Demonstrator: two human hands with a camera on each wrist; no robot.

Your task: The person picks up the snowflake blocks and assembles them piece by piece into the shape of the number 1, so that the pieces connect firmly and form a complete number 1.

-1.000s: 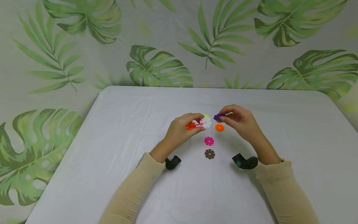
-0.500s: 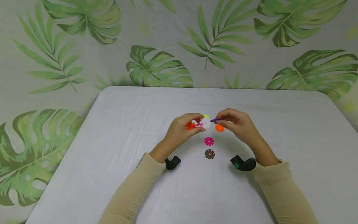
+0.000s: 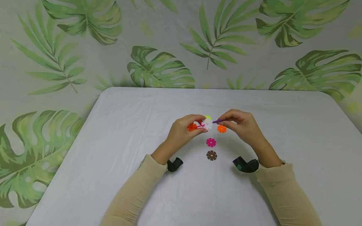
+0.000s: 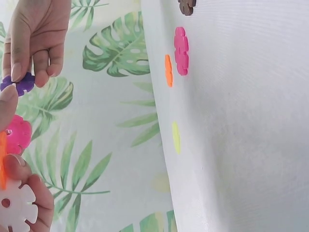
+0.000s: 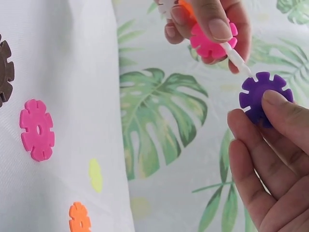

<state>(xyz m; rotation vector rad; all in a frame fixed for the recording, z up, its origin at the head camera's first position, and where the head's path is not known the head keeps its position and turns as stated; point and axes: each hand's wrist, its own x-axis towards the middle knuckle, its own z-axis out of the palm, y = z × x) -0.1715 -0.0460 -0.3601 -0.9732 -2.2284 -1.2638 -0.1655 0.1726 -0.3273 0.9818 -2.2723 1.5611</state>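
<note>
A purple, round, notched plastic disc [image 5: 255, 96] is sitting just to the right of a white, round, notched plastic disc [image 3: 208, 124], and their edges are seeming to touch. From above, the purple disc is showing its thin side, and that thin line is pointing left at the white disc's right edge. The white disc is turning its flat face up there, so the two are standing crossways. How these edges are meeting is probably what counts most; I cannot tell if a notch is biting.

The right hand [image 3: 244, 127] is the nearer one to the purple disc and is pinching it, on the white disc's right. The left hand [image 3: 182, 128] is nearer the white disc and is pinching a row of joined discs that is ending at it. Left of the white disc, a bright pink notched disc [image 5: 206, 47] and an orange-red disc [image 3: 191, 126] are sitting in that row, with a second white notched disc [image 4: 21, 207] too.

On the white counter [image 3: 282, 125], a yellow-green disc [image 5: 95, 176] is lying just past the white disc. An orange notched disc [image 3: 222, 129] is lying to its right, a loose pink notched disc [image 3: 211, 142] is lying on its near side, and a brown notched disc [image 3: 211, 155] is lying nearer still to the person.
</note>
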